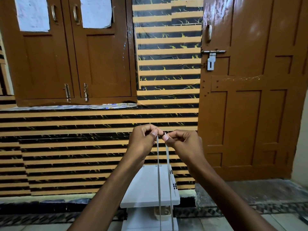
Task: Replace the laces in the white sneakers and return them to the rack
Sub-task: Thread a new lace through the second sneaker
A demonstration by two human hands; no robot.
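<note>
two bare forearms rise from 7 and 5 o'clock and meet just right of centre. the left hand [143,140] has its fingers [154,132] curled, thumb and forefinger pinching one strand of a flat, off-white woven lace [158,180]. the right hand [185,144], just beside it at 3 o'clock, pinches the other strand the same way, its fingers [166,138] bent round it, with a short stiff tip poking up above the thumb. the two hands nearly touch at the thumbs. both strands hang straight down, side by side and slightly apart, and run out of the frame at 6 o'clock.

beneath the hands, behind the hanging strands, stands a white rack [146,189] with a smooth, flat, rectangular top shelf and slotted edges on its 3 o'clock side. on a lower shelf sits a small beige tub [162,213]; what it holds is too blurred to tell.

the floor [250,194] at 4 o'clock is rough, grey and speckled, with paler tiles nearer the camera. the wall [83,147] behind the rack is covered in horizontal orange and black bands, the black ones veined with yellow like marble. at 10 o'clock are two glossy brown wooden cabinet doors [66,55] with curved metal handles, small bolts at their lower edges and white paper [33,12] over their upper panes. at 2 o'clock is a panelled brown door [250,97] with a metal latch [212,57] on its 9 o'clock edge.
</note>
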